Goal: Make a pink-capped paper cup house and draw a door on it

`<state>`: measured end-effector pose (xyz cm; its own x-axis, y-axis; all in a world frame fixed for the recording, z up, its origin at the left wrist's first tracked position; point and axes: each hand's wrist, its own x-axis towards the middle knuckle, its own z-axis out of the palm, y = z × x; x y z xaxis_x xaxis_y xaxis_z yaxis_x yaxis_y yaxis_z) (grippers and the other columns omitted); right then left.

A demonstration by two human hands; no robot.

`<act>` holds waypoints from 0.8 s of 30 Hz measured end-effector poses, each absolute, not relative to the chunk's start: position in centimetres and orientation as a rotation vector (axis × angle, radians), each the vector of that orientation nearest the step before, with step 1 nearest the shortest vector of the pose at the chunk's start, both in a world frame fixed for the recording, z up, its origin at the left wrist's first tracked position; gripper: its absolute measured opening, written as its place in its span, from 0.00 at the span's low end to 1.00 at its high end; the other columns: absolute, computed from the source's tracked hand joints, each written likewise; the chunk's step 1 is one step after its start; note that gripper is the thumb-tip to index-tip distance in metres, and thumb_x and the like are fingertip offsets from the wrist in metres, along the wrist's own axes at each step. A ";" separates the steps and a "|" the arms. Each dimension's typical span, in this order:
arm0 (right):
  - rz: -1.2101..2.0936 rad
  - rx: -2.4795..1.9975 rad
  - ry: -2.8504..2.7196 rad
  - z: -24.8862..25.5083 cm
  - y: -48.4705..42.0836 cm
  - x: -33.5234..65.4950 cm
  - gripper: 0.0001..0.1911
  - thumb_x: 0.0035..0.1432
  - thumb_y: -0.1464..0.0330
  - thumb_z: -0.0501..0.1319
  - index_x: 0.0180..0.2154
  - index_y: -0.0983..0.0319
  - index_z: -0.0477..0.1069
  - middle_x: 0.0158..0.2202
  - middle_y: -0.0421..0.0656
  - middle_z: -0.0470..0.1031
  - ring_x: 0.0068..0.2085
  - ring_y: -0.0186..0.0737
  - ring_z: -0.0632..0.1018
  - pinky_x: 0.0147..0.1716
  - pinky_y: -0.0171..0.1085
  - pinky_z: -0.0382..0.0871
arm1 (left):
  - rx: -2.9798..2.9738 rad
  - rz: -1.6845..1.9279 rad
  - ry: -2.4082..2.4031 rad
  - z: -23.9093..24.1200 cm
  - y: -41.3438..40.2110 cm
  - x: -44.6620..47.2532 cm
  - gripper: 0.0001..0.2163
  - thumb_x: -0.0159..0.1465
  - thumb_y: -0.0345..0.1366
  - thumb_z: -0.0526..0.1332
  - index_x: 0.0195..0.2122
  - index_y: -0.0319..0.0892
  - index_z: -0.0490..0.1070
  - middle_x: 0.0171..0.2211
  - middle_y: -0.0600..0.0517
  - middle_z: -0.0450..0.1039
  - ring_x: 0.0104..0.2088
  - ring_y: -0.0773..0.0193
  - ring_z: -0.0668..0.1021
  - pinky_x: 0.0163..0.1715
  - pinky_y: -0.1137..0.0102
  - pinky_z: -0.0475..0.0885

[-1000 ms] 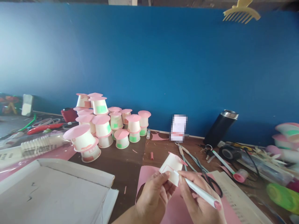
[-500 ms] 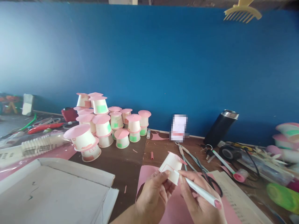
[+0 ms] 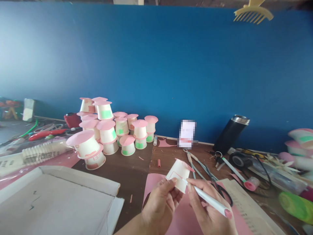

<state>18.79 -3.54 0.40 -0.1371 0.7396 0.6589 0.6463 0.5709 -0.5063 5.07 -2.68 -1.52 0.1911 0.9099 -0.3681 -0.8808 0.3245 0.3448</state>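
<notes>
A white paper cup (image 3: 179, 170) with a pink paper piece at its far end is tilted in my left hand (image 3: 160, 202), thumb on its side. Thin reddish lines run across the cup's wall. My right hand (image 3: 207, 204) is closed around a white marker (image 3: 210, 199) with a pink end cap, its tip at the cup's side. Beneath both hands lies pink paper (image 3: 182, 222) with a cut-out edge. A small pink marker cap (image 3: 158, 163) rests on the table beyond my left hand.
Paper cups with pink paper roofs (image 3: 107, 125) stand stacked at the left, behind a white cardboard box lid (image 3: 73, 195). Scissors (image 3: 223, 192) lie right of the cup. Farther right are a leaning black flask (image 3: 230, 133), a green-and-pink marker (image 3: 234, 170) and assorted clutter.
Almost nothing differs. Both hands hold the cup and marker in nearly the same place, and the marker tip stays at the cup's side.
</notes>
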 end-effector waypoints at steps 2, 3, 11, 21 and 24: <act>0.136 -1.134 -1.831 0.3 -3.6 18.8 0.06 0.65 0.65 0.57 0.41 0.57 0.72 0.33 0.42 0.78 0.32 0.39 0.80 0.21 0.31 0.70 | 0.062 1.262 0.566 -1.6 -2.6 5.1 0.03 0.61 0.26 0.63 0.35 0.37 0.71 0.36 0.46 0.79 0.35 0.63 0.80 0.42 0.68 0.72; 0.141 -1.136 -1.826 0.3 -3.6 18.7 0.06 0.65 0.65 0.57 0.41 0.57 0.72 0.33 0.42 0.78 0.32 0.39 0.80 0.21 0.31 0.70 | 0.063 1.263 0.568 -1.6 -2.6 5.1 0.03 0.61 0.26 0.63 0.36 0.36 0.72 0.37 0.46 0.79 0.35 0.63 0.80 0.42 0.68 0.72; 0.138 -1.141 -1.819 0.6 -3.7 18.6 0.07 0.65 0.65 0.57 0.41 0.57 0.72 0.31 0.42 0.78 0.29 0.38 0.80 0.20 0.31 0.70 | 0.049 1.262 0.571 -1.3 -2.7 5.1 0.03 0.61 0.26 0.63 0.36 0.36 0.72 0.37 0.45 0.79 0.36 0.62 0.80 0.42 0.68 0.72; 0.062 -1.139 -1.892 0.8 -3.6 18.9 0.07 0.66 0.66 0.56 0.41 0.58 0.72 0.31 0.42 0.78 0.32 0.40 0.81 0.30 0.34 0.75 | 0.043 1.261 0.566 -1.3 -2.7 5.1 0.03 0.60 0.25 0.64 0.35 0.36 0.72 0.38 0.44 0.79 0.37 0.62 0.80 0.44 0.67 0.72; 0.061 -1.141 -1.888 0.7 -3.6 18.9 0.07 0.65 0.66 0.56 0.42 0.58 0.72 0.31 0.42 0.78 0.33 0.40 0.81 0.31 0.34 0.75 | 0.052 1.254 0.574 -1.3 -2.6 5.1 0.03 0.60 0.26 0.63 0.35 0.36 0.72 0.38 0.44 0.79 0.37 0.62 0.80 0.43 0.67 0.72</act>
